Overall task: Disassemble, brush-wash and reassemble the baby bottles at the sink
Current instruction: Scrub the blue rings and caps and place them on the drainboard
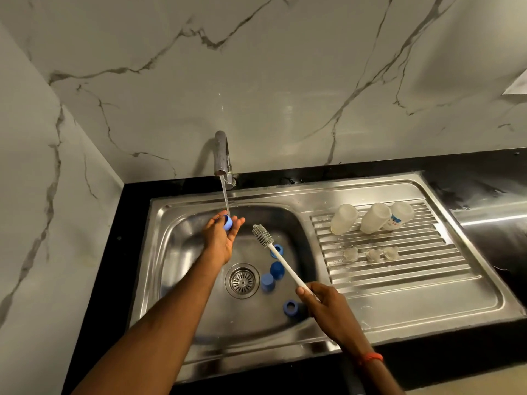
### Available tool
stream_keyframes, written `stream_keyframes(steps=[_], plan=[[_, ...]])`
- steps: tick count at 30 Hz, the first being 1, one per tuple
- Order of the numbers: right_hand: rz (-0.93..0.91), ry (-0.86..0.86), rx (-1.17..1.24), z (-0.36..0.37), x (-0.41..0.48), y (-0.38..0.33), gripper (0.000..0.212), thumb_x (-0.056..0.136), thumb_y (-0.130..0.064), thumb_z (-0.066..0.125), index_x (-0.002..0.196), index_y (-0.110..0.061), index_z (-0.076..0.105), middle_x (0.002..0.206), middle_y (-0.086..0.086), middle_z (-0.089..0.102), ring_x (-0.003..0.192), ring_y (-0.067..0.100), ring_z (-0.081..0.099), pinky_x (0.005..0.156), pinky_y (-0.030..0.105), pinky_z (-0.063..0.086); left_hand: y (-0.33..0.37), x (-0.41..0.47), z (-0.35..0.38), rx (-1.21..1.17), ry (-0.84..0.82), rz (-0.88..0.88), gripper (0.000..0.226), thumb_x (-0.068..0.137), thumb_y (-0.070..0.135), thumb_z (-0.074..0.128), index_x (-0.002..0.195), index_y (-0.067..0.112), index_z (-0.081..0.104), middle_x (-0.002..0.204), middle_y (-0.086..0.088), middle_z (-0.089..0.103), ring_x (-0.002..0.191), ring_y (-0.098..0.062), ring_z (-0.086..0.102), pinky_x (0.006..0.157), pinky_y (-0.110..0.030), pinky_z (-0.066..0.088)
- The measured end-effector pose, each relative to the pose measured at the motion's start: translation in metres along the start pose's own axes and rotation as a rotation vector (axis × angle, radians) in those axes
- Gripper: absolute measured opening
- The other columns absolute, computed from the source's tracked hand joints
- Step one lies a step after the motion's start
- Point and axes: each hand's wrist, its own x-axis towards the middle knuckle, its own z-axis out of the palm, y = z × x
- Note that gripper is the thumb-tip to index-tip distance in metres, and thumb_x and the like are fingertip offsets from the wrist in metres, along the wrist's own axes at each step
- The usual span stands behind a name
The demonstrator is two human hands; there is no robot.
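My left hand (221, 238) holds a small blue bottle ring (227, 222) between thumb and fingers, right under the running water from the tap (223, 155). My right hand (328, 307) grips the white handle of a bottle brush (263, 234), its grey bristle head raised over the sink basin (182, 252). Several blue caps and rings lie in the basin: two caps (272, 276) beside the drain (242, 280), one ring (291, 307) near my right hand, another ring (278, 248) behind the brush handle. Three clear bottle bodies (372, 218) lie on the drainboard.
Three clear teats (370, 254) sit on the ridged steel drainboard (399, 269) in front of the bottles. A black counter (490, 195) surrounds the sink. Marble wall panels stand behind and to the left.
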Motion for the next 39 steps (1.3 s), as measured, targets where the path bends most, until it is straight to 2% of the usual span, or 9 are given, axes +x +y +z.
stream_keyframes(steps=[2,5,8,11,16,21,28,35,39], plan=[[0.005,-0.006,0.002,0.001,0.004,-0.002,0.034,0.096,-0.045,0.060,0.084,-0.014,0.069,0.060,-0.004,0.059,0.056,0.003,0.052,0.056,0.016,0.043,-0.002,0.008,0.000,0.032,0.016,-0.015,0.016,0.101,-0.001,0.046,0.094,0.001,0.060,0.114,-0.026,0.057,0.091,-0.036,0.064,0.058,-0.028,0.060],[0.009,-0.012,0.002,0.001,0.012,-0.004,0.034,0.096,-0.045,0.060,0.085,-0.013,0.069,0.059,-0.007,0.055,0.054,0.003,0.049,0.054,0.018,0.041,-0.001,0.020,-0.001,0.016,0.022,-0.063,0.020,0.102,0.000,0.040,0.096,-0.001,0.059,0.115,-0.023,0.057,0.089,-0.033,0.063,0.075,-0.039,0.059],[0.027,-0.023,0.018,0.002,0.020,-0.006,0.032,0.096,-0.044,0.060,0.086,-0.015,0.069,0.056,-0.007,0.054,0.052,0.004,0.048,0.052,0.017,0.041,0.007,0.024,0.001,-0.029,0.021,-0.108,0.031,0.105,0.018,0.037,0.099,-0.001,0.061,0.103,-0.020,0.063,0.093,-0.032,0.063,0.091,-0.040,0.054],[0.038,-0.035,0.019,0.004,0.025,-0.007,0.033,0.095,-0.046,0.060,0.087,-0.015,0.069,0.057,-0.005,0.055,0.052,0.005,0.049,0.051,0.017,0.041,0.012,0.025,0.005,-0.059,0.003,-0.101,0.031,0.105,0.016,0.038,0.099,-0.004,0.060,0.101,-0.022,0.064,0.094,-0.034,0.064,0.100,-0.043,0.049],[0.044,-0.050,0.001,0.006,0.031,-0.009,0.031,0.096,-0.042,0.060,0.085,-0.015,0.069,0.053,-0.007,0.053,0.048,0.002,0.047,0.050,0.013,0.039,0.011,0.025,0.007,-0.135,-0.049,-0.091,0.028,0.107,0.015,0.040,0.104,-0.006,0.059,0.107,-0.024,0.063,0.098,-0.035,0.064,0.089,-0.045,0.054],[0.047,-0.060,-0.019,0.006,0.033,-0.008,0.030,0.096,-0.042,0.060,0.086,-0.016,0.069,0.056,-0.006,0.054,0.049,0.000,0.049,0.050,0.012,0.039,0.004,0.024,0.008,-0.178,-0.041,-0.104,0.033,0.109,0.019,0.036,0.105,-0.006,0.057,0.105,-0.024,0.062,0.097,-0.035,0.063,0.098,-0.046,0.047],[0.038,-0.060,-0.038,0.004,0.033,-0.004,0.030,0.096,-0.040,0.061,0.086,-0.013,0.069,0.055,-0.006,0.052,0.049,0.001,0.047,0.049,0.013,0.038,-0.002,0.024,0.000,-0.062,0.021,-0.056,0.034,0.109,0.019,0.035,0.098,-0.003,0.058,0.107,-0.022,0.059,0.090,-0.030,0.063,0.098,-0.045,0.047],[0.050,-0.059,-0.041,0.004,0.035,-0.005,0.029,0.096,-0.040,0.061,0.085,-0.014,0.069,0.056,-0.007,0.052,0.048,0.000,0.046,0.049,0.012,0.038,0.011,0.017,-0.003,-0.047,0.026,0.006,0.029,0.108,0.014,0.040,0.098,-0.004,0.061,0.098,-0.022,0.065,0.087,-0.033,0.067,0.064,-0.035,0.062],[0.053,-0.063,-0.048,0.006,0.035,-0.006,0.028,0.097,-0.037,0.062,0.085,-0.013,0.069,0.053,-0.008,0.051,0.047,0.000,0.046,0.048,0.011,0.037,0.014,0.015,0.001,-0.082,0.036,0.011,0.027,0.107,0.012,0.041,0.098,-0.006,0.059,0.100,-0.025,0.063,0.087,-0.035,0.066,0.065,-0.038,0.061]])
